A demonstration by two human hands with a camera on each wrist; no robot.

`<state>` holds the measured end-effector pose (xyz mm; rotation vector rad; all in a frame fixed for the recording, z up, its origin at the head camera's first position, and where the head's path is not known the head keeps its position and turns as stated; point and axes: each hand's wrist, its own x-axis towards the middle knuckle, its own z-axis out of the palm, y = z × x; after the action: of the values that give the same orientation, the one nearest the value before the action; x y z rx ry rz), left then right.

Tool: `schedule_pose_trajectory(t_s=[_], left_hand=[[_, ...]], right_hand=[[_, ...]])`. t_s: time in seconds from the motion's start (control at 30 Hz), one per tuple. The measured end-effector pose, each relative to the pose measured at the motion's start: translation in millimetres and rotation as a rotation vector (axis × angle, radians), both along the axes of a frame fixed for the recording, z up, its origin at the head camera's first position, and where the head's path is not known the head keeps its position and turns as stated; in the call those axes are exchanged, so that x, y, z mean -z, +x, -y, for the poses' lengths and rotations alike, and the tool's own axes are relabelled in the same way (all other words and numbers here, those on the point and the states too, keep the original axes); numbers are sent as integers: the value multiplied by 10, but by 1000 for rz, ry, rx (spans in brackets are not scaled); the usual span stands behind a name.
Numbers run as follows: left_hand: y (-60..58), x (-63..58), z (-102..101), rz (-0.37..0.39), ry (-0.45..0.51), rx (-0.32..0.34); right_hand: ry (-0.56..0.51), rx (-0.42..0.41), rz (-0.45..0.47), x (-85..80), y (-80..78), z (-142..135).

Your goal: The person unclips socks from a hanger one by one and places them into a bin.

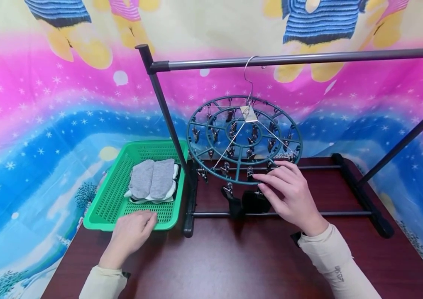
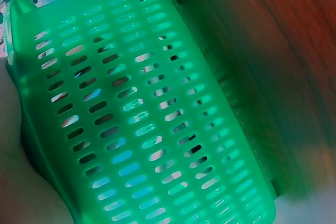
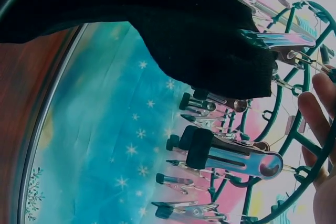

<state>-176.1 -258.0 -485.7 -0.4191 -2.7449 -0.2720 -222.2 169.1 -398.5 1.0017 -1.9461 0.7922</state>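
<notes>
A round green clip hanger hangs by its wire hook from a dark metal rail. Two black pieces of cloth, one with a sock's shape, hang from its front clips; in the head view a black sock shows below the ring. My right hand is at the ring's front right edge, fingers fairly straight and apart, close to the clips. My left hand rests on the front rim of a green basket; its fingertips are hidden. Folded grey socks lie in the basket.
The rack's rail runs across above the hanger, on slanted posts. Its lower bars cross the dark red table. Several metal clips dangle under the ring. A patterned cloth hangs behind.
</notes>
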Motion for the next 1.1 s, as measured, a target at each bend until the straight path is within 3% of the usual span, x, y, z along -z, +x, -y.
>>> schedule_pose_trajectory(t_s=[0.07, 0.23, 0.33, 0.43, 0.53, 0.67, 0.77, 0.9, 1.1], left_hand=[[5, -18, -25, -63, 18, 12], [1, -105, -258, -313, 115, 103], [-1, -164, -524, -333, 219, 210], [-9, -180, -812, -231, 323, 312], [-40, -169, -1063, -49, 435, 368], [-150, -127, -1315, 238, 631, 387], [-248, -70, -1448, 387, 744, 389], [-295, -17, -1534, 444, 785, 399], [-203, 10, -1485, 454, 804, 377]], right_hand=[[0, -1, -1, -13, 4, 17], [-9, -7, 1, -20, 17, 47], [-5, -4, 7, -28, 27, 58], [4, 4, 18, -34, 39, 56], [14, 12, 38, -36, 50, 41], [25, 23, 61, -35, 58, 25], [25, 25, 62, -31, 57, 29], [16, 17, 41, -25, 51, 44], [0, 27, 45, -7, 40, 12]])
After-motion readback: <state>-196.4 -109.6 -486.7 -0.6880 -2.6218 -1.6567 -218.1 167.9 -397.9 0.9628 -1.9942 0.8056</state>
